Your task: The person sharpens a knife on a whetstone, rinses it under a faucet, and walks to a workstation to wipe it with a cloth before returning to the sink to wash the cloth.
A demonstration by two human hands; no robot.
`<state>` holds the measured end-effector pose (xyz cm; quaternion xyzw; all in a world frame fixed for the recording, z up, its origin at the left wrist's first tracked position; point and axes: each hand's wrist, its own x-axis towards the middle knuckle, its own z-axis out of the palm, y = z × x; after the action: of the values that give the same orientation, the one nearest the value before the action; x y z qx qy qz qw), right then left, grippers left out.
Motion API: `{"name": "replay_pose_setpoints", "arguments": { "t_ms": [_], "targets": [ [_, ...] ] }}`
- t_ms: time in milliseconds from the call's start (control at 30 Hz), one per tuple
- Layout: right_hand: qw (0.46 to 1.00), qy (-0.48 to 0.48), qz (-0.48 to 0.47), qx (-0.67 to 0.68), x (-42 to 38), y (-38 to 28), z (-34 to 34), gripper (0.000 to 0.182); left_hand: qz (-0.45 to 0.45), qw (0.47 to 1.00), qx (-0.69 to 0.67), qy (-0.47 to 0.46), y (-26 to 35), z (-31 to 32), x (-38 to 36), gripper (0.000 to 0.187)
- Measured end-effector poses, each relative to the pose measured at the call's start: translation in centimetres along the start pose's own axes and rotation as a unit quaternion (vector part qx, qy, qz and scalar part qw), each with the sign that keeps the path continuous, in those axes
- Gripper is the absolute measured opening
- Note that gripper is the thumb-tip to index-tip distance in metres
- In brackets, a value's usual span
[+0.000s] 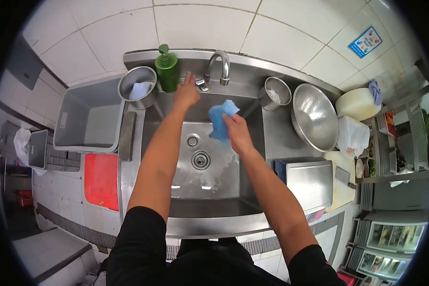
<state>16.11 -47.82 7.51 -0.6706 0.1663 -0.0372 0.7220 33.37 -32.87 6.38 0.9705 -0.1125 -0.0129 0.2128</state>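
Note:
I stand over a stainless steel sink [224, 188]. My right hand [237, 132] grips a blue cloth [219, 119] and holds it over the basin, below the spout. My left hand [186, 92] reaches to the back ledge, fingers spread, touching the base of the faucet [218, 66] by its handle. A green soap dispenser [167, 69] stands just left of that hand. The drain [200, 159] lies between my forearms.
A grey plastic tub [88, 117] and a red board [101, 180] sit left of the sink. Two small steel pots [137, 86] [275, 93] flank the basin. A large steel bowl [314, 116], a scale [310, 181] and a shelf rack [395, 143] are to the right.

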Motion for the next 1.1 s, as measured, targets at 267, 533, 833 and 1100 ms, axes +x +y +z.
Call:
{"name": "replay_pose_setpoints", "arguments": {
  "t_ms": [267, 533, 833, 1100],
  "targets": [
    [0.974, -0.110, 0.010, -0.200, 3.9, -1.7, 1.1, 0.033, -0.031, 0.943, -0.312, -0.110, -2.5, 2.8, -0.9, 0.047],
    [0.950, 0.059, -0.135, -0.276, 4.3, -1.0, 4.0, 0.034, -0.255, 0.634, -0.721, -0.115, 3.6, -2.4, -7.4, 0.028],
    [0.911, 0.097, -0.102, -0.387, 7.2, -2.6, 1.3, 0.040, -0.152, 0.549, -0.746, -0.344, 2.4, 1.0, -10.2, 0.029],
    [0.955, -0.121, 0.011, -0.272, 4.8, -3.4, 0.2, 0.033, 0.027, 0.813, -0.529, -0.240, -2.5, 0.6, -6.9, 0.031]
  ]
}}
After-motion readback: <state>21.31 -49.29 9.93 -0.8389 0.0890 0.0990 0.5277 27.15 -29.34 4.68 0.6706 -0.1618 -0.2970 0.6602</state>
